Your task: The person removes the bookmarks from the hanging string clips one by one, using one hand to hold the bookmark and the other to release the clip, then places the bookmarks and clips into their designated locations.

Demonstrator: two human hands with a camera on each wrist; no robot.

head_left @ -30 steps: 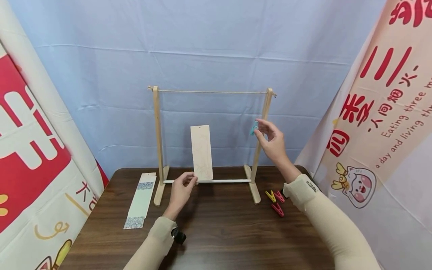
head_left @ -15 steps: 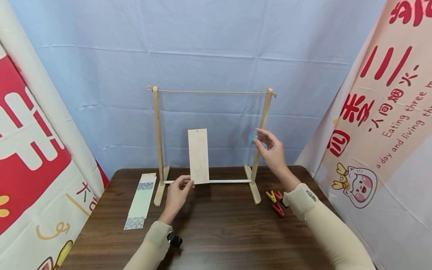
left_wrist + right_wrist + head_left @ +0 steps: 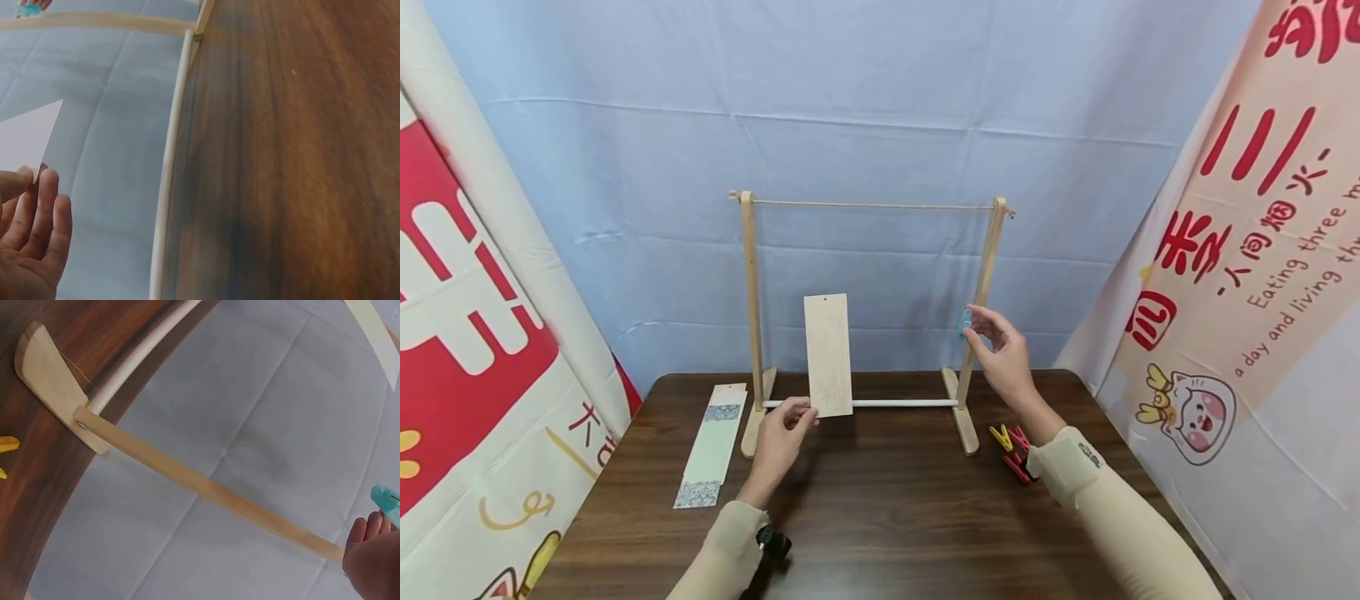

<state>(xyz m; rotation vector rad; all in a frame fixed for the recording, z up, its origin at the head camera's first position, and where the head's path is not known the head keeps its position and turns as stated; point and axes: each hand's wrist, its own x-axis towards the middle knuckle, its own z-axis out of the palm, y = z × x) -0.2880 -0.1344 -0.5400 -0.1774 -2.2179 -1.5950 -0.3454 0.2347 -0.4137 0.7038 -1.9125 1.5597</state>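
Observation:
My left hand [image 3: 779, 442] pinches the lower left corner of a pale bookmark-like card [image 3: 829, 354], which stands upright in front of the wooden rack and has a small hole near its top. In the left wrist view, thumb and fingers hold the white card [image 3: 28, 137] by its corner. Up by the rack's right post, my right hand [image 3: 1004, 354] pinches a turquoise clothespin [image 3: 966, 322] between thumb and fingertips. The same clothespin [image 3: 386, 501] shows at the right edge of the right wrist view. A string [image 3: 872, 205] runs between the tops of the rack's posts [image 3: 751, 292].
More cards [image 3: 711, 450] with blue patterned bands lie stacked on the table's left. Below my right forearm lie a yellow clothespin [image 3: 1001, 437] and red clothespins [image 3: 1016, 468]. A white rod [image 3: 906, 403] joins the rack's feet low down. A pale blue cloth [image 3: 865, 100] hangs behind.
My left hand has moved left and slightly down with the card. My right hand has come down along the post with the turquoise clothespin.

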